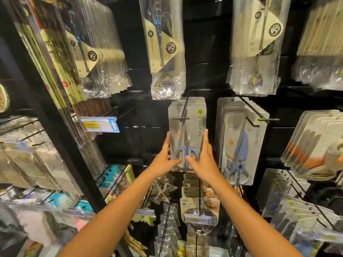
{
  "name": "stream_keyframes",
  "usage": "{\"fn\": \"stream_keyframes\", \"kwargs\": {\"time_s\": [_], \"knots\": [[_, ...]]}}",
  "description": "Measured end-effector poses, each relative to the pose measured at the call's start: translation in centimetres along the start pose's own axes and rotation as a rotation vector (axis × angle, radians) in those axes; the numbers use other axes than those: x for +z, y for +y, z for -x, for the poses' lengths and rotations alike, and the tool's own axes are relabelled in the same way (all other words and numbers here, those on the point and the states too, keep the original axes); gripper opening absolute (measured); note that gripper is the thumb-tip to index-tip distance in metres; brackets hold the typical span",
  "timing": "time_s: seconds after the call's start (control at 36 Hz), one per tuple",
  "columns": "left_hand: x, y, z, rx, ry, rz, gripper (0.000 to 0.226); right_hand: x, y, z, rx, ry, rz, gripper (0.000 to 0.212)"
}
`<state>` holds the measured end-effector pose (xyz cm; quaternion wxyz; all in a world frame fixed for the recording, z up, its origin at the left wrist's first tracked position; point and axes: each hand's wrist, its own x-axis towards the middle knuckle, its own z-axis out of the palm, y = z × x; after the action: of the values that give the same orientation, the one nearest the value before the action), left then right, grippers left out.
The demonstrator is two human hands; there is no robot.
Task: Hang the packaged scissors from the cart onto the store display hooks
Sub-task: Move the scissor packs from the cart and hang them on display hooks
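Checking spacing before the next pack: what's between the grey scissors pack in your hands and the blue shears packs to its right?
In the head view, only bare black back panel separates the held grey scissors pack from the blue shears packs.

Two bare forearms come into the head view from the near edge, one from the lower left and one from the lower right — no sleeve or cuff shows on either up to the frame edge. The wrists carry no watch, band or bracelet that can be seen. The left hand (164, 158) and the right hand (203, 158) are both ungloved, and no ring can be made out on the fingers that show. The fingers are slender, with short nails — finer detail is lost to blur. Only forearms and hands are in view.
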<state>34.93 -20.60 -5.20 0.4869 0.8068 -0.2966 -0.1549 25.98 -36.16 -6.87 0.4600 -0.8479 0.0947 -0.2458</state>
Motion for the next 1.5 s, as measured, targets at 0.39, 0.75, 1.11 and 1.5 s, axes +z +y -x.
{"fn": "stream_keyframes", "kwargs": {"time_s": [0.39,0.75,1.11,1.5], "knots": [[0.1,-8.3,10.0,0.172,0.099,-0.492,0.072,4.1,3.5,7.5,-0.106,-0.334,0.177,0.065],[-2.6,-17.0,33.9,-0.185,0.157,-0.705,0.065,14.6,0.7,14.9,-0.498,-0.95,0.274,0.05],[-3.4,-20.8,58.1,-0.83,0.418,-0.582,0.066,30.8,-7.0,27.4,-0.648,-1.446,0.234,0.058],[-7.4,-25.3,77.0,-1.091,0.678,-0.397,0.102,43.9,-19.7,40.2,-0.869,-1.627,0.414,0.059]]}}
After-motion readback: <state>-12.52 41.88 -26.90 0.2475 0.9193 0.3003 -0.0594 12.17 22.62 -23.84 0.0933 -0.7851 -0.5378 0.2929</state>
